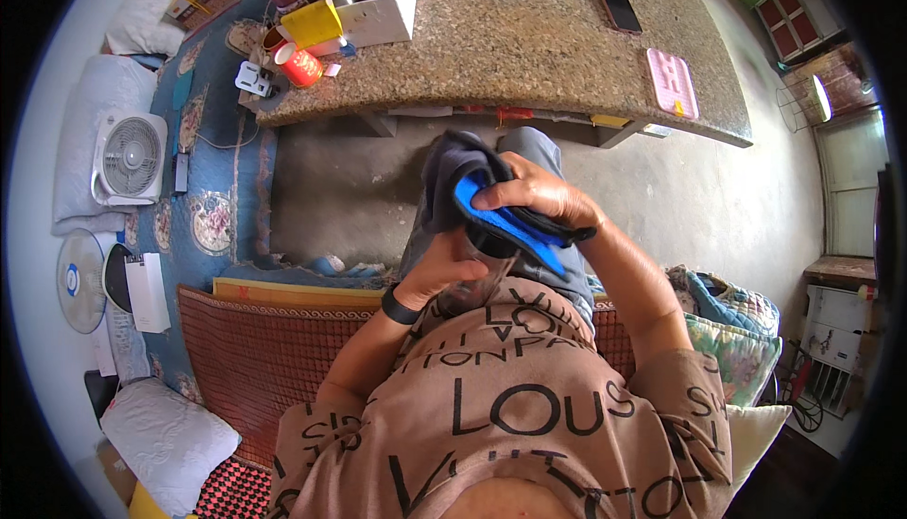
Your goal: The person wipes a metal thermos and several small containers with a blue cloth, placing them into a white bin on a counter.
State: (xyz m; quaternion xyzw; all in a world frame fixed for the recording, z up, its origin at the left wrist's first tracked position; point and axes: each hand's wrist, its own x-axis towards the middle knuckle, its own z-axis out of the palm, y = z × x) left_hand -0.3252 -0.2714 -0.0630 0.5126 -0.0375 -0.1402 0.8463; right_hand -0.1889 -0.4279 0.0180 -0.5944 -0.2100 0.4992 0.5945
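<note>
My left hand (443, 271) is wrapped around a clear bottle or cup (498, 271) with a dark top, tilted close to my belly. In my right hand (528, 189) is a folded cloth (457, 172), dark grey on one side and bright blue on the other, with black edging. The thumb presses into the blue side. The cloth lies over the upper end of the clear vessel and hides its top; whether that top is a lid or a rim I cannot tell. Both hands are above my lap, in front of my grey trousers.
A granite-topped table (496, 58) stands ahead, bearing a smartphone (618, 7), a pink tray (672, 83), a red paper cup (298, 65) and a white box (382, 19) of flasks. Left is a bed with a box fan (132, 154). A beaded mat (283, 356) covers my seat.
</note>
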